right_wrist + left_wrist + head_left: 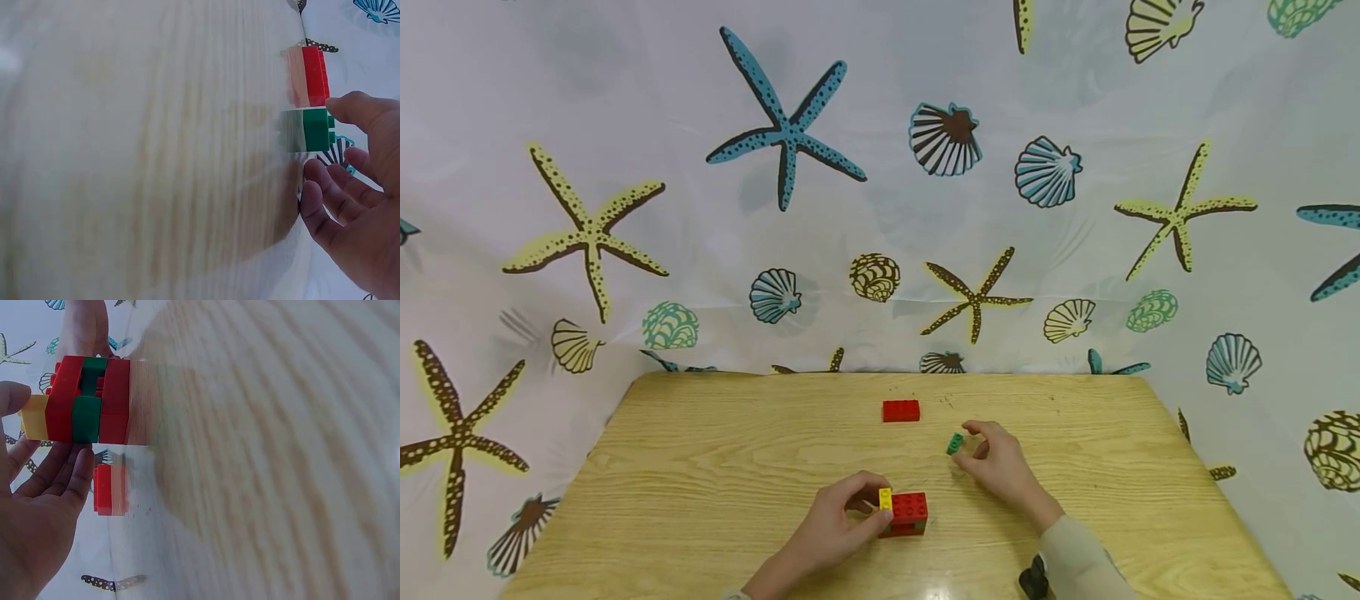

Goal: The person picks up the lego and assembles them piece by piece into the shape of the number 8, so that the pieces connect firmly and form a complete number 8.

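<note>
Near the front middle of the table stands a stack of red and green bricks (910, 506), with a yellow brick (885, 499) on top at its left end. My left hand (842, 521) pinches the yellow brick, thumb on the near side and fingers behind. In the left wrist view, green bricks (86, 419) show between two red layers. A small green brick (955, 443) lies farther back to the right. Around it my right hand (1000, 467) holds thumb and index finger apart; in the right wrist view a gap shows between the lower fingers and the green brick (317, 130).
A loose red brick (901, 411) lies toward the back of the wooden table (737, 442). Behind the table hangs a white curtain (880, 217) printed with starfish and shells. A black object (1033, 578) sits by the right sleeve (1082, 558).
</note>
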